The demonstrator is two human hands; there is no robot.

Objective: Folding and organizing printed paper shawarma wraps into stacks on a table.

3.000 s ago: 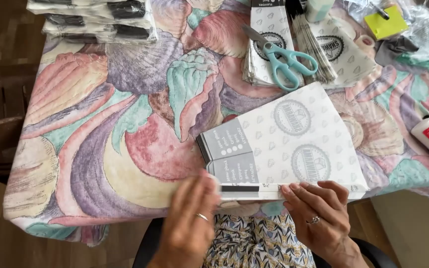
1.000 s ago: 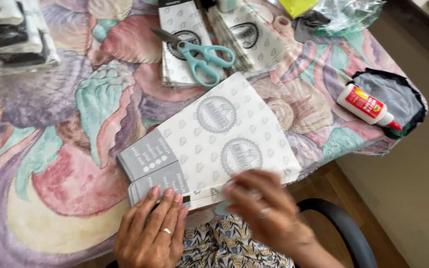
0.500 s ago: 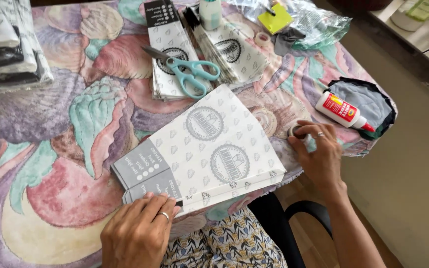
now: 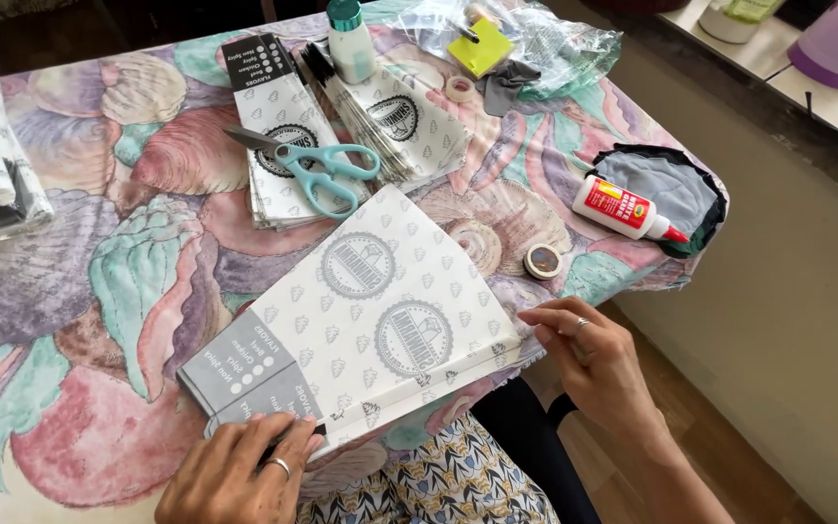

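Note:
A white printed paper bag [image 4: 361, 311] with grey round stamps lies flat at the table's near edge. My left hand [image 4: 235, 471] presses down on its grey-banded end, a ring on one finger. At the bag's right corner, my right hand [image 4: 589, 359] pinches the paper edge between fingertips. A small roll of tape [image 4: 542, 260] lies on the cloth just beyond my right hand.
Teal scissors [image 4: 322, 170] rest on a stack of similar bags [image 4: 278, 146]. A second bag stack [image 4: 400, 121], a small bottle [image 4: 349, 39], a glue bottle [image 4: 625, 209] on grey fabric, and a plastic bag with a yellow notepad [image 4: 482, 49] crowd the shell-patterned tablecloth [image 4: 99, 281].
My right hand came back from the tape roll to the bag's right corner. The view shifted, showing more of the table's right side. My left hand stayed on the bag's grey end.

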